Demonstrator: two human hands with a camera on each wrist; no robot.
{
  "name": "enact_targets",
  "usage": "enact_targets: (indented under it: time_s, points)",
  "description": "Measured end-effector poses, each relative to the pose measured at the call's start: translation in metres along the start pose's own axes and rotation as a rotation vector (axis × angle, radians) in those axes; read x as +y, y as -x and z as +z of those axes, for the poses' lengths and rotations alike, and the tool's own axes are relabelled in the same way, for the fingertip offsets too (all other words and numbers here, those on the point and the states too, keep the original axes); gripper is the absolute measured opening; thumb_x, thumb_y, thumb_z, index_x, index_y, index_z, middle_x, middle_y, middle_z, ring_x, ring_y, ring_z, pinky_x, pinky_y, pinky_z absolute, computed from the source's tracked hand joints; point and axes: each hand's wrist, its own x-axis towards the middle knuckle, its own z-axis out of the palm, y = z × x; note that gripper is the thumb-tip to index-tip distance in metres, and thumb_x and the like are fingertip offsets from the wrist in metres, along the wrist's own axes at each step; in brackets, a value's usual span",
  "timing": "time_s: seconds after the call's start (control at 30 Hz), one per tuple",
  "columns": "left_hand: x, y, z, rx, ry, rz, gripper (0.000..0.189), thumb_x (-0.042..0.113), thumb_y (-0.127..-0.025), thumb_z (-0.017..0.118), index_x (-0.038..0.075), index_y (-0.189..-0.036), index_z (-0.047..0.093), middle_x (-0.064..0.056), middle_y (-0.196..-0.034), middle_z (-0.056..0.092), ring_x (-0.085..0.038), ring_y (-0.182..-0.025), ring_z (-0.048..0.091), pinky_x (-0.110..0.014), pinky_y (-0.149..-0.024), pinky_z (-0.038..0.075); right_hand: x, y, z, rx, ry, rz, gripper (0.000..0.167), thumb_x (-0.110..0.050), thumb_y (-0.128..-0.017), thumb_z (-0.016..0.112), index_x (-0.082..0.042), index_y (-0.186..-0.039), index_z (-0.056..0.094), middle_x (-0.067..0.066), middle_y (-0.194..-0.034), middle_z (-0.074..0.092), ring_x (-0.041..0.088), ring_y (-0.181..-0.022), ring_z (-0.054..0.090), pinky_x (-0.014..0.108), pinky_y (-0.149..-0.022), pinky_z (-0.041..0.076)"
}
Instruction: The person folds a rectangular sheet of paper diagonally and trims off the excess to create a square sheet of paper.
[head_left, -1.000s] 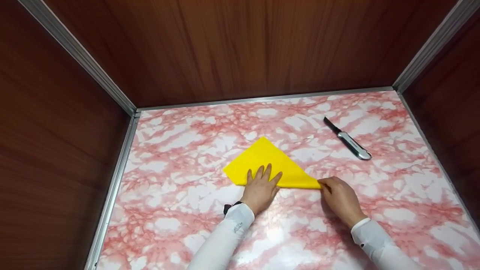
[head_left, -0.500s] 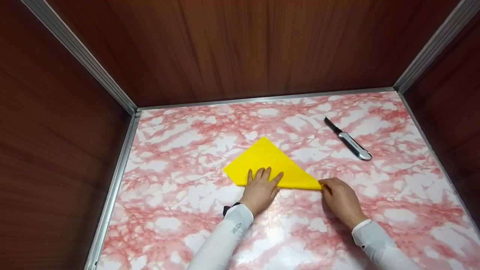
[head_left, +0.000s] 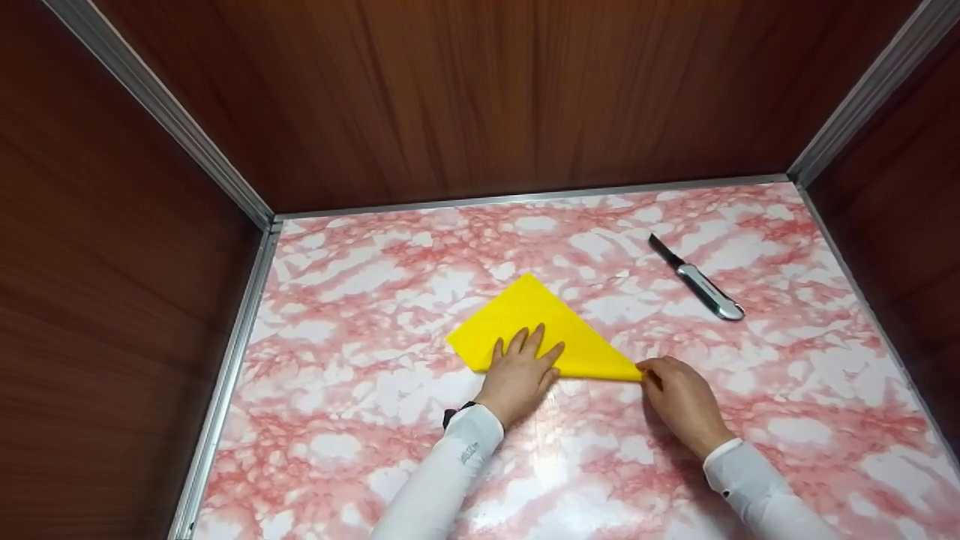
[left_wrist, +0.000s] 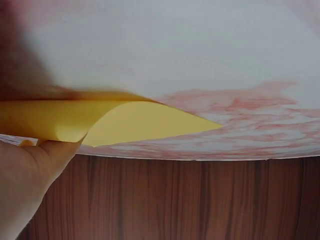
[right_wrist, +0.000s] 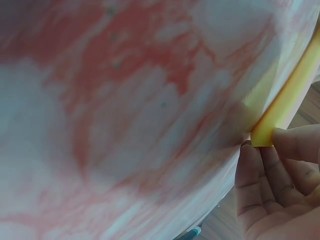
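Note:
A sheet of yellow paper [head_left: 517, 307] lies folded over on itself, its rounded fold facing the person. My left hand [head_left: 519, 379] rests on the paper near that fold, fingers spread and fairly straight. In the left wrist view the folded layer of the paper [left_wrist: 145, 122] curves up as a loose roll beside the hand [left_wrist: 25, 175]. My right hand [head_left: 682, 397] pinches the paper's right corner between thumb and fingers. The right wrist view shows the narrow yellow end between the thumb and fingertips of that hand [right_wrist: 280, 175].
A utility knife [head_left: 705, 289] with its dark blade out lies to the right, beyond the right hand. The table [head_left: 360, 300] has a red and white marbled top. Dark wood panels [head_left: 465, 97] with metal edging stand at the back and both sides.
My left hand's fingers drew in slightly, then stretched forward again over the paper, and its wrist shifted a little to the left. My right hand keeps its pinch on the corner.

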Motion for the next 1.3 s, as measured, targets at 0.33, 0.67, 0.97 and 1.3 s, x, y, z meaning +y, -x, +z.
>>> enact_targets:
  time_s: [0.33, 0.67, 0.97, 1.3]
  points:
    - [0.002, 0.000, 0.002, -0.043, -0.055, 0.017, 0.051, 0.051, -0.102, 0.036, 0.038, -0.151, 0.034, -0.004, -0.157, 0.029, -0.031, -0.143, 0.024, -0.066, -0.105, 0.021, -0.001, 0.003, 0.001, -0.021, -0.003, 0.020, 0.020, -0.011, -0.091, 0.068, -0.005, -0.109, 0.071, 0.007, -0.101, 0.067, 0.026, -0.093, 0.061, 0.051, -0.087, 0.049]
    - [0.004, 0.000, 0.006, -0.048, -0.076, 0.006, 0.053, 0.052, -0.102, 0.033, 0.038, -0.153, 0.029, -0.005, -0.158, 0.027, -0.030, -0.144, 0.022, -0.067, -0.106, 0.018, -0.002, 0.003, 0.001, 0.015, 0.007, -0.002, 0.020, -0.012, -0.091, 0.068, -0.006, -0.109, 0.071, 0.005, -0.098, 0.066, 0.024, -0.088, 0.062, 0.048, -0.083, 0.051]
    - [0.005, 0.000, 0.007, -0.038, -0.083, -0.003, 0.053, 0.053, -0.102, 0.032, 0.036, -0.153, 0.031, -0.005, -0.158, 0.026, -0.030, -0.144, 0.022, -0.067, -0.105, 0.019, -0.002, 0.004, 0.002, 0.022, 0.020, 0.001, 0.020, -0.013, -0.091, 0.068, -0.006, -0.110, 0.072, 0.003, -0.095, 0.065, 0.022, -0.083, 0.062, 0.048, -0.080, 0.052]
    - [0.008, -0.002, 0.009, -0.041, -0.114, -0.030, 0.054, 0.054, -0.102, 0.030, 0.035, -0.153, 0.031, -0.005, -0.159, 0.025, -0.031, -0.144, 0.021, -0.068, -0.105, 0.018, -0.004, 0.006, 0.000, 0.013, 0.007, 0.036, 0.022, -0.014, -0.092, 0.067, -0.007, -0.112, 0.071, 0.006, -0.101, 0.066, 0.025, -0.090, 0.063, 0.051, -0.085, 0.051]
